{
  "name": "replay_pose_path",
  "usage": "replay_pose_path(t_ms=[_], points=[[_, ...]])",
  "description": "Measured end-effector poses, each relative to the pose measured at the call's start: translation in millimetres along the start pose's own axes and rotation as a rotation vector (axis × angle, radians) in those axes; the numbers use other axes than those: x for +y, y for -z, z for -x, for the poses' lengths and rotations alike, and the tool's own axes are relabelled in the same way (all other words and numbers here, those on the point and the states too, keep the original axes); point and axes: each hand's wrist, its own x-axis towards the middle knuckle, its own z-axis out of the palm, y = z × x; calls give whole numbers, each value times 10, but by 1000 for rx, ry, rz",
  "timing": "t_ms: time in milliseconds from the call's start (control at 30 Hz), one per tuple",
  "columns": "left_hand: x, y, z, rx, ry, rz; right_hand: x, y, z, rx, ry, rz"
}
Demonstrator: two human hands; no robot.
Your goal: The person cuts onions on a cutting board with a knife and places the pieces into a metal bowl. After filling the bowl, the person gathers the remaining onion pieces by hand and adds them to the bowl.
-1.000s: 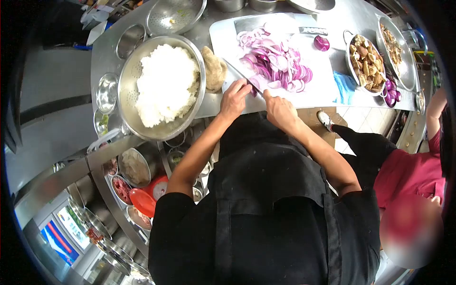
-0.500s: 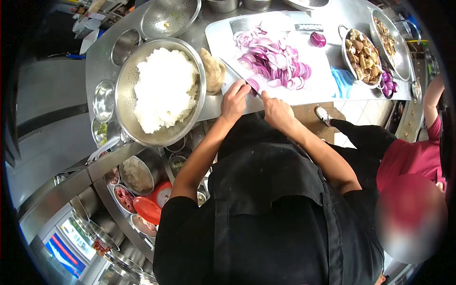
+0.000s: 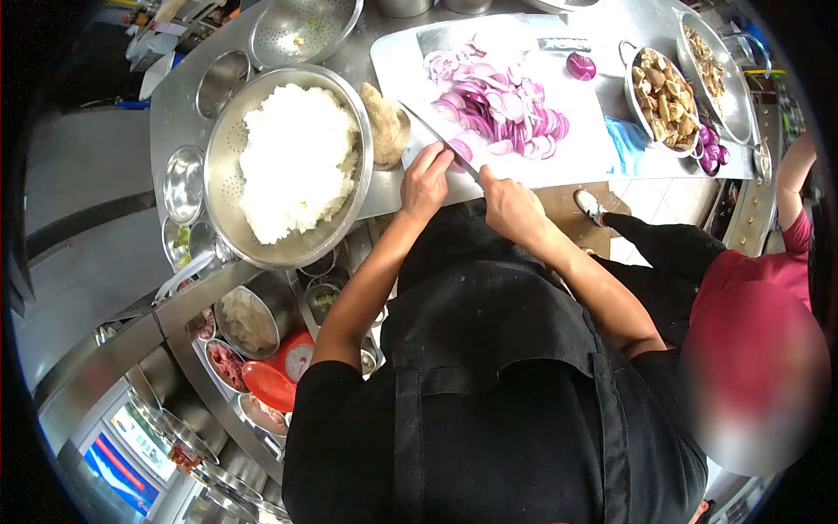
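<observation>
Right hand holds knife — sliced onion beyond the grip.

**Head View: Knife and Cutting Board**

On my head view, the right hand grips the knife; its blade crosses the near left corner of the cutting board. The left hand is positioned at the blade; I cannot confirm contact. Sliced onion lies on the board. A colander stands left, a mushroom pot right.
</observation>
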Motion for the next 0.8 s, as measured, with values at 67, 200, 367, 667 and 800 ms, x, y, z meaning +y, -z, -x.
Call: replay_pose_path(t_ms=[67,200,367,667,800], points=[[-15,3,21,-8,2,14,37,-158,-95,20,9,-4],[-42,-21,19,1,-11,21,78,-54,-197,-19,-3,-15],[-22,-30,22,11,-9,-21,20,82,20,-52,-24,-63],[-3,1,50,-17,28,-9,126,-184,-205,-4,16,-55],[98,3,-58,-19,102,135,302,165,-165,116,-25,-303]])
